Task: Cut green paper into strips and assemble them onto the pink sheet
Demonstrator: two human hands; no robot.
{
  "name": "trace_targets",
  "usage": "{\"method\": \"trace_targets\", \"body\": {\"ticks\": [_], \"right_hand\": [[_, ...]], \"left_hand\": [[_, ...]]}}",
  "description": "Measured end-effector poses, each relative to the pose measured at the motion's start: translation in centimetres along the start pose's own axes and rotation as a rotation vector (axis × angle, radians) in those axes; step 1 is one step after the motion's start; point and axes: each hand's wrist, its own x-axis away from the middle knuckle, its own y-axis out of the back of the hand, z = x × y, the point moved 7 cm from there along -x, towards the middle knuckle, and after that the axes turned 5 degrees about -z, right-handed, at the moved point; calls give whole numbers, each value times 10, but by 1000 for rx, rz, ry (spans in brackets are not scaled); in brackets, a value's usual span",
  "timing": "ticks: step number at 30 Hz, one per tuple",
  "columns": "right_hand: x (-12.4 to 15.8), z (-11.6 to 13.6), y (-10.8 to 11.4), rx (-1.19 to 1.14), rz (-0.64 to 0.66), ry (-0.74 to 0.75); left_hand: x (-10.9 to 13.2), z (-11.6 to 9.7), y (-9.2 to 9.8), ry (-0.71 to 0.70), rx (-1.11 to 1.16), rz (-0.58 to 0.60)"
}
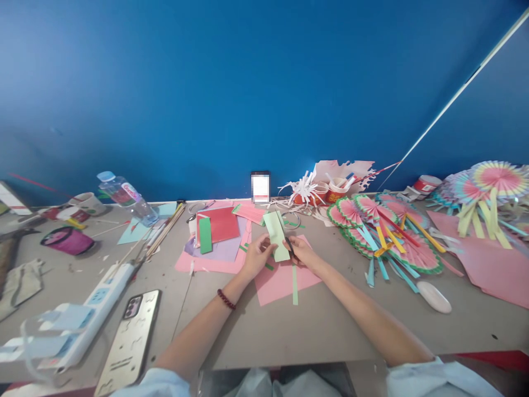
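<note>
Near the middle of the table, my left hand (259, 252) pinches the left edge of a light green paper piece (278, 236). My right hand (301, 250) is closed on dark-handled scissors (290, 246) at the paper's right edge; most of the blades are hidden. Beneath both hands lies a pink paper sheet (268, 289), with a narrow light green paper strip (295, 286) across it. Left of my left hand are a red paper pack (223, 225), a dark green paper piece (205, 234) and a purple sheet (225, 252).
A propped phone (260, 187) stands by the blue wall. Pleated paper fans (372, 226) and a white oval object (433, 296) lie to the right. On the left are a tilted water bottle (130, 198), a power strip (97, 309) and a phone (130, 342).
</note>
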Motion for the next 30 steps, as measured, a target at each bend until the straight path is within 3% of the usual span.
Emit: {"method": "trace_targets", "body": {"ticks": [9, 26, 30], "right_hand": [[6, 5, -1, 13, 9, -3], [-7, -9, 3, 24, 19, 41], [-3, -3, 2, -24, -1, 14]], "left_hand": [[1, -5, 0, -68, -164, 35], [1, -2, -2, -30, -112, 37], [2, -9, 9, -87, -72, -96]]}}
